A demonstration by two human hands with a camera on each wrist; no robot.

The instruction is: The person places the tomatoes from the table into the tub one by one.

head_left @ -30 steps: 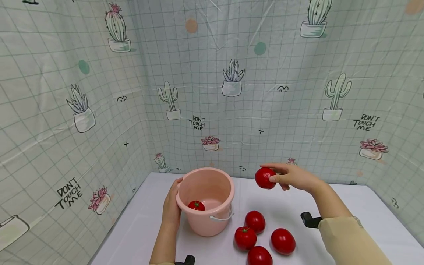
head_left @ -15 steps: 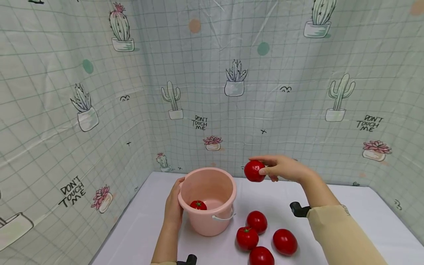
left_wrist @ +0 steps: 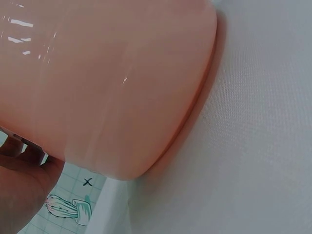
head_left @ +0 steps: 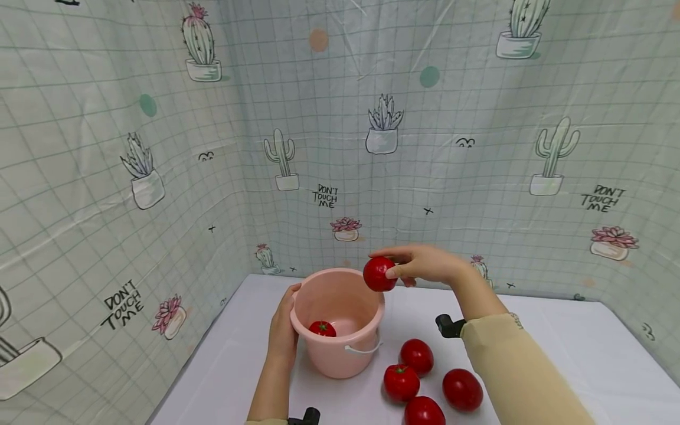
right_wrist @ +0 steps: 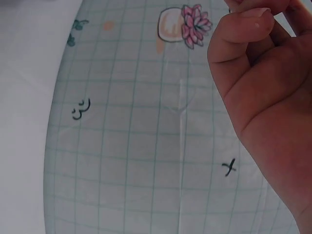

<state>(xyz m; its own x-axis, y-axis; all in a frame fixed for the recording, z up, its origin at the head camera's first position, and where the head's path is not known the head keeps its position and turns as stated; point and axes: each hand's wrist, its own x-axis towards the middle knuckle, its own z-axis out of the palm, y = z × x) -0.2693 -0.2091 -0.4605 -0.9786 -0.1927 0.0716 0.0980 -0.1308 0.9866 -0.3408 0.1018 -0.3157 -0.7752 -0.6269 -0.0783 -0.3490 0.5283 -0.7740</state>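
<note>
A pink bucket [head_left: 340,360] stands upright on the white table, with one tomato [head_left: 322,329] lying inside it. My left hand [head_left: 283,330] holds the bucket's left side, its fingers up by the rim; in the left wrist view those fingers [left_wrist: 29,156] bend against the wall. Over the bucket's right rim, my right hand [head_left: 425,265] pinches a red tomato [head_left: 379,274] between thumb and fingers. The right wrist view shows the palm [right_wrist: 278,83] and curled fingers, but the tomato is outside that frame.
Several more tomatoes lie to the right of the bucket, among them one with a green calyx [head_left: 401,383] and one farther right [head_left: 463,390]. A white wire handle [head_left: 363,349] hangs at the bucket's front. A cactus-printed curtain [head_left: 404,177] borders the table [head_left: 552,354].
My right hand has carried its tomato leftward and slightly up, from beyond the table tomatoes to the bucket's right rim. The left hand keeps its place on the bucket. The head view has shifted slightly.
</note>
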